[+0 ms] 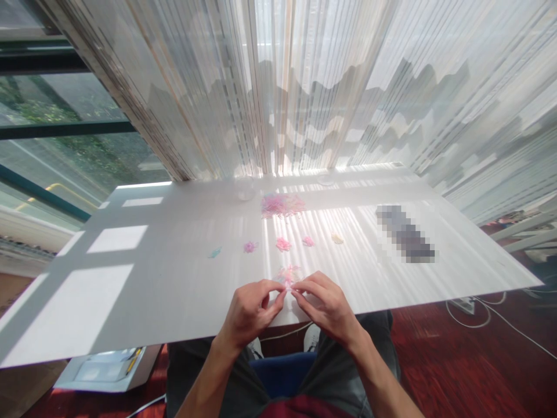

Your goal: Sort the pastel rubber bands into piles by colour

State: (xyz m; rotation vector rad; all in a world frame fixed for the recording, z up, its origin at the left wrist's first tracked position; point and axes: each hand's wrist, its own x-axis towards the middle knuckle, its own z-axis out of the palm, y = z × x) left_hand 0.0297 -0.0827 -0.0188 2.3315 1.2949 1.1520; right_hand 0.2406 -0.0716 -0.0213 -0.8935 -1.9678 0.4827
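My left hand (pixel 256 306) and my right hand (pixel 324 302) meet at the table's near edge, each with thumb and forefinger pinched. What the fingertips hold, if anything, is too small to make out. Just beyond them lies a small mixed heap (pixel 288 274) of thin, pastel-coloured pieces whose kind I cannot tell. Farther out runs a row of little piles: teal (pixel 214 252), purple (pixel 250 247), bright pink (pixel 283 244), lighter pink (pixel 308 241) and pale yellow (pixel 337 238). Behind the row is a larger, mostly pink mixed heap (pixel 282 205).
These piles rest on a white table (pixel 174 290) streaked with sunlight. A clear round container (pixel 245 190) stands near its back edge. On the right lies a dark pixelated object (pixel 405 234). Striped sheer curtains (pixel 300 87) hang behind. A white box (pixel 108 368) sits below left.
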